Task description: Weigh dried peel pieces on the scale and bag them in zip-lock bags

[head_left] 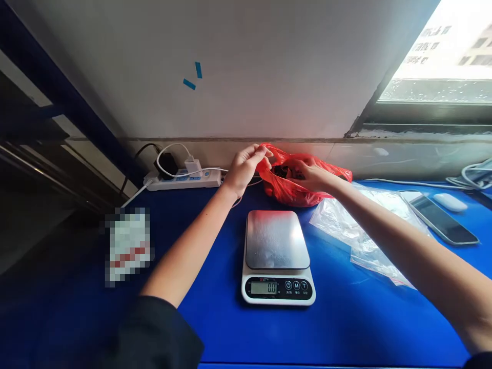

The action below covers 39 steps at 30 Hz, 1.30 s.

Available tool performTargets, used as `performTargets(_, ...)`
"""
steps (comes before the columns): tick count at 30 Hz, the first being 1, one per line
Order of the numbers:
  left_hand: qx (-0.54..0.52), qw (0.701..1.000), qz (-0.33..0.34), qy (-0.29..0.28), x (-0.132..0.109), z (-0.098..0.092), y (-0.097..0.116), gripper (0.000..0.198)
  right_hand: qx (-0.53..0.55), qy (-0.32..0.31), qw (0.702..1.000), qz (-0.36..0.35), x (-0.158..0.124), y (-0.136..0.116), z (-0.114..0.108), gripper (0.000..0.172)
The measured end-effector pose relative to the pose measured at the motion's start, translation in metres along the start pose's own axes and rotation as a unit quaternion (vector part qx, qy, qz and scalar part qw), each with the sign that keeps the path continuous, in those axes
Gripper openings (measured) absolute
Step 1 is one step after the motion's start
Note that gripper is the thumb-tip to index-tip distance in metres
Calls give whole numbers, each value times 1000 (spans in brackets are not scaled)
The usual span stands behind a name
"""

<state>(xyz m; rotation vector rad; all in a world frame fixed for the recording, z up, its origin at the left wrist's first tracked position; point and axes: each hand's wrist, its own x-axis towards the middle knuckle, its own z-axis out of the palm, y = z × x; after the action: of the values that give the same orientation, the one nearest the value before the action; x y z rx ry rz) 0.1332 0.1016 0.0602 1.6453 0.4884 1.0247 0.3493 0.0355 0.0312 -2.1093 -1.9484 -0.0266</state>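
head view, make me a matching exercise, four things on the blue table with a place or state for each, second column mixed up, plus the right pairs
Column 1
1. red bag
2. scale
3. power strip
4. phone

Column 2
A. on the left, along the wall
B. pinched at its rim by the left hand, with the right hand in its mouth
C. far right, dark screen up
D. display reading 0.0

Right pairs: 1-B, 2-D, 3-A, 4-C

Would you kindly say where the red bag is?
In the head view, the red bag sits right of centre, beyond the scale, the left hand holding its edge.
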Motion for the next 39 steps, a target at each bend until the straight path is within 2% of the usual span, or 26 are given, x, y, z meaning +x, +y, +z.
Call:
performTargets(2, -18, 1000, 4, -12, 0, -3, 5, 24, 11, -7, 1000, -18, 8, -14, -1, 59)
performTargets(4, -39, 998, -4, -40, 2, -6, 10, 23, 23, -15, 1000, -3, 20, -31, 0, 46)
performTargets(6, -40, 997, -23, -60, 6, -7, 15, 23, 26, -19, 999, 44, 33, -45, 5, 38)
performTargets(9, 3, 999, -27, -44, 11, -6, 24, 24, 24, -22, 991, 130, 47, -57, 16, 37)
performTargets(12, 37, 998, -31, -26, 11, -1, 32, 22, 26, -22, 981, 191, 50, -62, 26, 37)
performTargets(14, 42, 997, -45, -37, 10, 1, 34, 22, 25, -13, 976, 214, 48, -67, 31, 39)
performTargets(16, 34, 996, -41, -72, 8, 2, 33, 24, 22, 32, 979, 202, 44, -75, 36, 39)
performTargets(19, 15, 992, -16, -120, 4, -1, 27, 23, 13, 106, 987, 117, 33, -90, 45, 40)
performTargets(21, 21, 992, -14, -127, 2, -5, 24, 24, 5, 104, 992, 77, 26, -98, 51, 41)
performTargets(23, 39, 991, -14, -129, 0, -9, 24, 26, 0, 77, 995, 68, 22, -101, 56, 45)
performTargets(27, 38, 992, -9, -121, -7, -16, 26, 25, 28, 59, 996, 64, 24, -92, 53, 51)
performTargets(32, 65, 993, -16, -94, -21, -19, 26, 18, 147, 96, 984, 28, 28, -63, 35, 26)
performTargets(39, 59, 993, -55, -90, -32, -26, 13, 15, 197, 187, 960, 69, 20, -32, 16, 13)
